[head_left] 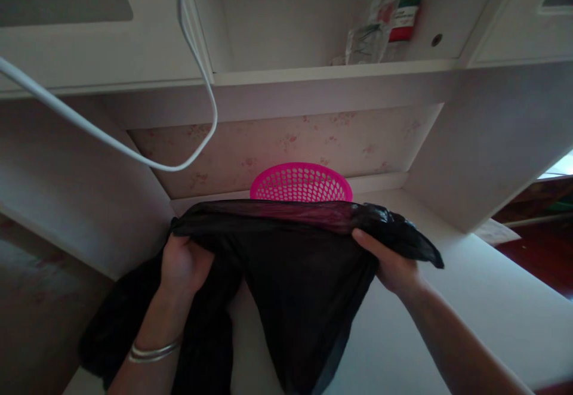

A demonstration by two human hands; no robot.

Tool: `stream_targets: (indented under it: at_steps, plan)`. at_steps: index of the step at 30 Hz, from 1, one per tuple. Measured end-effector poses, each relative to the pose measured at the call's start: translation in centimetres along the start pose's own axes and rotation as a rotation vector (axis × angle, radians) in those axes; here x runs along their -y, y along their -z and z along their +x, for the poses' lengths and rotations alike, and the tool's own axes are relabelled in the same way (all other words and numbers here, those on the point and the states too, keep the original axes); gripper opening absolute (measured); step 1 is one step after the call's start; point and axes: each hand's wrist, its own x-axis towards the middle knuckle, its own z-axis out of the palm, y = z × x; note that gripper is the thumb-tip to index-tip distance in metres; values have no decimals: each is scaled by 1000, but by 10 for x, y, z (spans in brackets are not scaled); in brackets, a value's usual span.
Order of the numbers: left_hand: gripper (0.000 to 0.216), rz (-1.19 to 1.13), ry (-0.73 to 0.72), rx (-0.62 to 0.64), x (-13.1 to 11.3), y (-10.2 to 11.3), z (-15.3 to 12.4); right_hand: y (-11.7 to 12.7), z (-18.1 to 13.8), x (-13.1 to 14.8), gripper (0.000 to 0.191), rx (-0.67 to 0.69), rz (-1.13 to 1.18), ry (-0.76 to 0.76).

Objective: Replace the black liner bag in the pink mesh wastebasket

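Observation:
A thin black plastic bag (pixel 308 287) is stretched between my two hands, its upper edge running almost level. My left hand (pixel 183 264) grips that edge at the left, the fingers partly hidden by the plastic. At the right, my right hand (pixel 389 264) pinches the bag with the thumb on top, and a gathered end sticks out beyond it. Just behind the bag stands a pink perforated plastic basket (pixel 301 181), its lower part covered but showing faintly through the film. More black material (pixel 129 317) lies to the left, beside and below my left forearm.
A white cable (pixel 179 165) hangs in a loop at the upper left. Above is a white shelf (pixel 322 77) with a clear plastic bottle (pixel 369 37) and a red and green container (pixel 405 13). Side panels flank the white surface (pixel 447 317).

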Motion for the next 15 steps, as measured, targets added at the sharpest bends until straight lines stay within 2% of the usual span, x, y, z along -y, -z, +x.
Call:
stream_targets:
  at_steps: [3,6,12,15]
  plan:
    - [14,-69,-6,-51,-3,14,13,11,5,0,41,-141,211,-72]
    - [17,-148,-32,-76,-5,21,24,21,12,6,45,-263,287,-91]
    - [17,-151,-35,-107,-13,28,41,35,30,32,44,-426,316,90]
    - [13,-132,-18,-128,-22,32,50,42,42,43,37,-498,310,134]
